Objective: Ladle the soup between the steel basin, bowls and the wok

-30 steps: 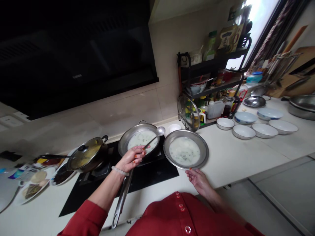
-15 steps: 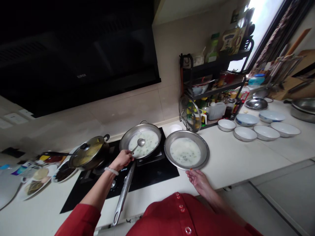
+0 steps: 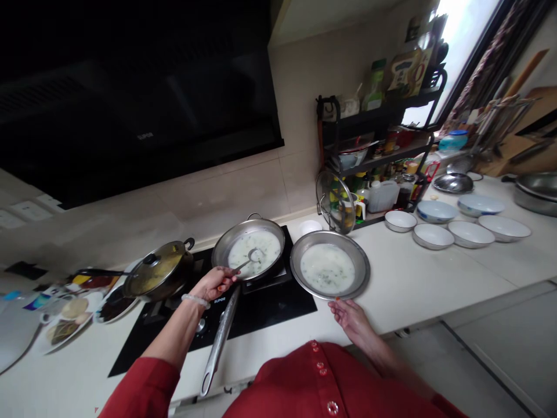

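A metal ladle [image 3: 243, 266] is in my left hand [image 3: 214, 283], fingers closed round its handle. Its head dips into white, soupy liquid with green bits [image 3: 266, 247] in a long-handled steel wok [image 3: 221, 248] on the hob. Beside the wok, to the right, a wide steel basin [image 3: 363, 273] holds similar white liquid [image 3: 324, 264]. My right hand [image 3: 349, 316] pinches the near rim of this basin, palm turned up. The wok's handle [image 3: 220, 342] points toward me under my left wrist.
A lidded pan [image 3: 152, 273] stands left on the black hob [image 3: 270, 316], near plates of food [image 3: 61, 334]. A glass lid [image 3: 335, 200] leans on the spice rack [image 3: 383, 157]. Several white bowls [image 3: 472, 234] stand right. The range hood [image 3: 143, 104] overhangs the left side.
The ladle's head has gone from above the liquid down into it and tipped, moving slightly right. My right hand and the basin have stayed in place.
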The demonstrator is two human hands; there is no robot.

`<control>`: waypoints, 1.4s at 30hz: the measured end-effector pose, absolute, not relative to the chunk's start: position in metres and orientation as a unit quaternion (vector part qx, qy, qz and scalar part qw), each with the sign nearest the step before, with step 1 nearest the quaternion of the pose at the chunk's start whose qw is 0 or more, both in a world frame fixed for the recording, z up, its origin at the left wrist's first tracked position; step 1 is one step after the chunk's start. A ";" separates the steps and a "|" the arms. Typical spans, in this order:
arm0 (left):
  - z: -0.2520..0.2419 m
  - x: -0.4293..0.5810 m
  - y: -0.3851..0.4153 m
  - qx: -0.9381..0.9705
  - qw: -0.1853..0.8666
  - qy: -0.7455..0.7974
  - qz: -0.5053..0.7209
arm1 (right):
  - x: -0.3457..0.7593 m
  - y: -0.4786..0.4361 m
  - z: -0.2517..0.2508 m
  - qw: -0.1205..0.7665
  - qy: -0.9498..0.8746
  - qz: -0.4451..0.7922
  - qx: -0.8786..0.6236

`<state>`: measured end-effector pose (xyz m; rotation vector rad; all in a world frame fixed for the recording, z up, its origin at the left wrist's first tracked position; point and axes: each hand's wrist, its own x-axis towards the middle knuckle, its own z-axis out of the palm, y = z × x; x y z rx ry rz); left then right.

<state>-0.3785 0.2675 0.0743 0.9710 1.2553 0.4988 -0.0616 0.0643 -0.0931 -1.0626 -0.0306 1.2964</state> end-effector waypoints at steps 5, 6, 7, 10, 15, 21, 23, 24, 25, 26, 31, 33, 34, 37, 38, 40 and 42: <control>0.076 -0.386 0.270 0.388 0.702 0.553 0.226 | -0.061 0.064 -0.093 0.667 -0.017 0.575 -0.473; 0.076 -0.387 0.270 0.379 0.708 0.551 0.226 | -0.061 0.064 -0.093 0.666 -0.020 0.576 -0.474; 0.076 -0.388 0.270 0.371 0.713 0.549 0.227 | -0.061 0.064 -0.093 0.664 -0.023 0.577 -0.475; 0.076 -0.391 0.271 0.352 0.729 0.541 0.231 | -0.061 0.064 -0.093 0.663 -0.028 0.578 -0.476; 0.076 -0.391 0.271 0.316 0.755 0.523 0.237 | -0.061 0.064 -0.092 0.664 -0.015 0.580 -0.471; 0.077 -0.388 0.269 0.296 0.759 0.524 0.249 | -0.060 0.064 -0.091 0.662 -0.022 0.578 -0.476; 0.077 -0.388 0.269 0.293 0.759 0.525 0.249 | -0.060 0.064 -0.092 0.662 -0.023 0.577 -0.478; 0.076 -0.388 0.269 0.292 0.760 0.524 0.249 | -0.060 0.064 -0.092 0.662 -0.024 0.577 -0.478; 0.076 -0.388 0.269 0.291 0.761 0.523 0.248 | -0.060 0.064 -0.093 0.663 -0.025 0.577 -0.477; 0.075 -0.388 0.269 0.290 0.763 0.521 0.249 | -0.060 0.064 -0.093 0.663 -0.026 0.577 -0.476; 0.073 -0.389 0.270 0.288 0.762 0.519 0.258 | -0.060 0.064 -0.094 0.665 -0.018 0.578 -0.472; 0.073 -0.388 0.271 0.289 0.761 0.521 0.258 | -0.060 0.064 -0.094 0.664 -0.019 0.579 -0.473; 0.074 -0.388 0.271 0.289 0.760 0.522 0.257 | -0.060 0.064 -0.094 0.663 -0.020 0.580 -0.473; 0.075 -0.387 0.271 0.288 0.761 0.522 0.254 | -0.060 0.064 -0.094 0.664 -0.022 0.583 -0.469; 0.075 -0.387 0.271 0.288 0.762 0.522 0.253 | -0.060 0.064 -0.094 0.664 -0.021 0.582 -0.468; 0.076 -0.386 0.271 0.288 0.764 0.518 0.254 | -0.060 0.064 -0.095 0.666 -0.021 0.581 -0.468; 0.078 -0.384 0.271 0.291 0.767 0.513 0.251 | -0.060 0.064 -0.096 0.666 -0.023 0.580 -0.469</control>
